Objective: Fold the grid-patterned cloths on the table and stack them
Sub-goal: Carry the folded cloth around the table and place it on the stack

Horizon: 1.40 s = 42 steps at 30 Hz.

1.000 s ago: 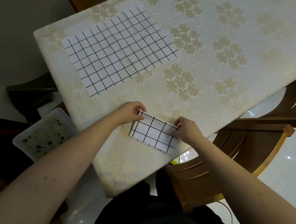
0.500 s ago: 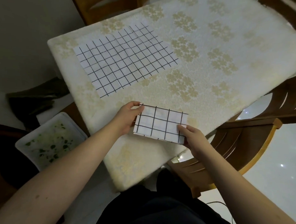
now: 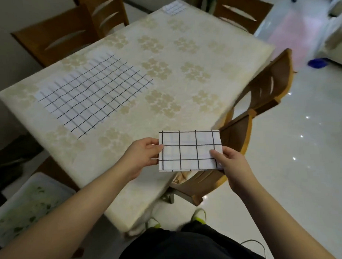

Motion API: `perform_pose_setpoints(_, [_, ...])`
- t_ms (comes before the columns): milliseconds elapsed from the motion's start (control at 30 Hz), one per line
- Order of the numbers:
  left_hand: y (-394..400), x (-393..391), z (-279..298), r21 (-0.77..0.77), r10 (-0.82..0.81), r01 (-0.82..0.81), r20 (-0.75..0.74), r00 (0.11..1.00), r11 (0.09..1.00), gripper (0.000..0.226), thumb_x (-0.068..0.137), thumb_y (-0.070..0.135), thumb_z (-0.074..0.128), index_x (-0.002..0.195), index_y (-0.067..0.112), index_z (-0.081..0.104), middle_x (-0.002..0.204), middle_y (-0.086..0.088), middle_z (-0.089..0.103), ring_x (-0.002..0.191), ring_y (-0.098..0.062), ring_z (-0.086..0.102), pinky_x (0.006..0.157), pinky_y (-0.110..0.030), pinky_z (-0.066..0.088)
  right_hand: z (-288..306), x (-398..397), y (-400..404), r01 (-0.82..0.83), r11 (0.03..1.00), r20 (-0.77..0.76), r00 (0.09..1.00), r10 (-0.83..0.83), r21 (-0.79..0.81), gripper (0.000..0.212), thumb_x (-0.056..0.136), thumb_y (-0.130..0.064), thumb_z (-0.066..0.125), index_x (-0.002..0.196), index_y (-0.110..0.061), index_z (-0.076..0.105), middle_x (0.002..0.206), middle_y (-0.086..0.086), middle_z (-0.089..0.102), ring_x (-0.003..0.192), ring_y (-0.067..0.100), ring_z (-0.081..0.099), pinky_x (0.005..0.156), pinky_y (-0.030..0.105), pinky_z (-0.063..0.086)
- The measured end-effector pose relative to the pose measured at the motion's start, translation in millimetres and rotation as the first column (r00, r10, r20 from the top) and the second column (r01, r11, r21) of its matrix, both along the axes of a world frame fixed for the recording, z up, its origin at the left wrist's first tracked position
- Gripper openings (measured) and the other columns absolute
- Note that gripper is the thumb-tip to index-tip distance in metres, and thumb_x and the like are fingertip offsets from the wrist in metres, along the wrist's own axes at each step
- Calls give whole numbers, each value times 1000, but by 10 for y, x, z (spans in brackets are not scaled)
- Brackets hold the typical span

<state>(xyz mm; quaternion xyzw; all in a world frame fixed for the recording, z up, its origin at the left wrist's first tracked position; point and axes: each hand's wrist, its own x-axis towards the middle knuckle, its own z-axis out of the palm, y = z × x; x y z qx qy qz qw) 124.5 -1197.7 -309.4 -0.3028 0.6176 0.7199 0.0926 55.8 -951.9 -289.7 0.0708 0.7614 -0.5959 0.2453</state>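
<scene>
- White folded cloth [image 3: 189, 150] with black grid lines is held above the bench [image 3: 188, 58] edge, left hand [image 3: 144, 157] pinching its left side, right hand [image 3: 230, 162] pinching its right (thumbs on top).
- Beyond the left grip, an unfolded cloth [image 3: 92, 91] lies flat.
- Far beyond both grips, a folded stack [image 3: 174, 7] sits at the bench's far edge.

Three grid-patterned cloths: one folded cloth [image 3: 189, 150], one spread cloth [image 3: 94, 93], one far cloth [image 3: 174, 7]; three chairs.
</scene>
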Motion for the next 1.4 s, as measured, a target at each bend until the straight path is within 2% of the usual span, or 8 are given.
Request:
perform_pose_setpoints(167, [509,-112,297,-89,-120,114,-69,990,989,14,94,9,63,107,6,65,102,-12,74,84,-16,73,64,-24,57,155,83,669,126,984,1,992,-126,-123,17,96,-19,59,102,-11,72,91,4,77,77,14,72,64,22,57])
perform_pose_setpoints(400, [1626,-287,473,-127,-261,252,-56,964,959,15,93,5,62,107,1,66,93,-12,76,80,-18,74,65,-24,59,113,301,1709,238,971,-72,968,-240,-37,16,93,-24,63,92,-12,74,89,6,76,84,19,71,80,39,56])
perform_pose_setpoints(500, [2180,-323,428,-151,-318,311,-25,948,938,16,94,7,61,109,4,67,92,-9,77,84,-20,75,70,-24,59,70,416,2267,296,954,-48,953,-298,-44,13,92,-21,66,89,-11,74,83,5,77,80,21,73,73,34,57])
perform_pose_setpoints(600, [2675,-362,317,-196,-370,364,8,929,911,20,94,8,62,113,6,65,96,-10,77,93,-26,73,82,-33,60,18,539,2803,351,934,-7,936,-352,-71,9,88,-13,69,81,-7,70,65,1,71,61,13,64,56,20,47])
perform_pose_setpoints(667, [2966,-388,257,-169,-405,400,9,914,901,16,94,6,60,109,8,66,96,-9,77,94,-27,73,85,-37,59,-27,596,3104,362,928,29,932,-361,-88,3,87,-9,69,87,-6,69,71,7,72,63,13,63,58,20,45])
perform_pose_setpoints(800, [3408,-424,242,-150,-479,475,14,878,867,16,97,9,57,109,12,66,96,-6,77,91,-21,74,71,-24,59,-68,651,3532,443,886,76,896,-437,-138,9,93,-11,63,97,-8,70,84,10,73,76,18,67,68,27,52])
perform_pose_setpoints(1000, [3698,-563,251,-170,-532,533,54,845,829,17,100,20,51,107,18,67,95,-1,76,86,-12,73,65,-22,56,-110,576,3799,518,841,114,855,-506,-154,17,95,-20,61,85,-12,73,82,14,70,76,22,62,80,38,53])
perform_pose_setpoints(1400, [3541,-1665,-8,-177,-515,515,48,856,839,16,94,20,64,104,11,72,81,-7,76,68,-11,64,66,-21,53,-171,-433,3757,513,855,84,858,-506,-80,13,95,-9,60,86,-1,66,61,-3,69,57,6,64,59,18,52])
